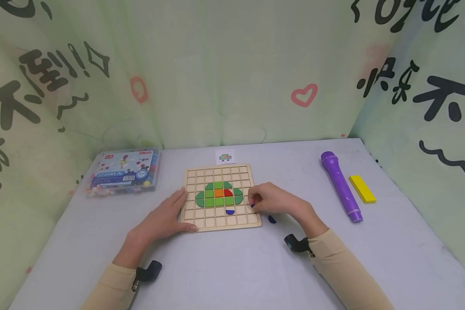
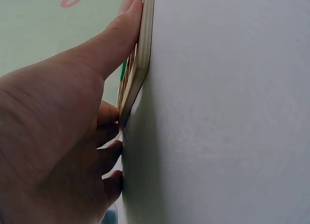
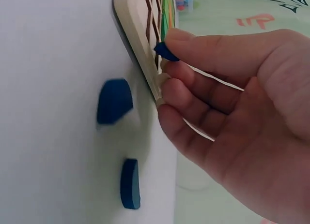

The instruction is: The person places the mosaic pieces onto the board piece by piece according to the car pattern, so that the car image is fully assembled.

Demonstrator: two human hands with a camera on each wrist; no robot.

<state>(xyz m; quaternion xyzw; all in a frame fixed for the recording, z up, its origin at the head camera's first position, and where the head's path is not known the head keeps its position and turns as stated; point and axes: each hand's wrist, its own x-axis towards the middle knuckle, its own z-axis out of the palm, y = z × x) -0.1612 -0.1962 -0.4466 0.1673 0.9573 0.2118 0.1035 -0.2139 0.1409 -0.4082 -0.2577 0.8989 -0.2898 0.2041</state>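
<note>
A wooden grid board (image 1: 217, 221) lies on the table with green, orange and red pieces set in its middle. My left hand (image 1: 162, 217) rests at its left edge, the thumb (image 2: 118, 37) lying straight on the front corner and the fingertips against the side. At the board's right edge my right hand (image 1: 277, 199) pinches a small dark blue piece (image 3: 165, 52) between thumb and index finger. Another blue half-round piece (image 1: 230, 212) lies on the lower grid squares. On the table beside the board are more blue pieces, one flat-sided (image 3: 115, 101) and one half-round (image 3: 130, 184).
Behind the board lies a small picture card (image 1: 225, 156) with a coloured pattern. A clear plastic box (image 1: 124, 170) of coloured parts stands at the back left. To the right are a purple microphone-shaped object (image 1: 341, 185) and a yellow block (image 1: 362, 189). Printed curtains surround the table.
</note>
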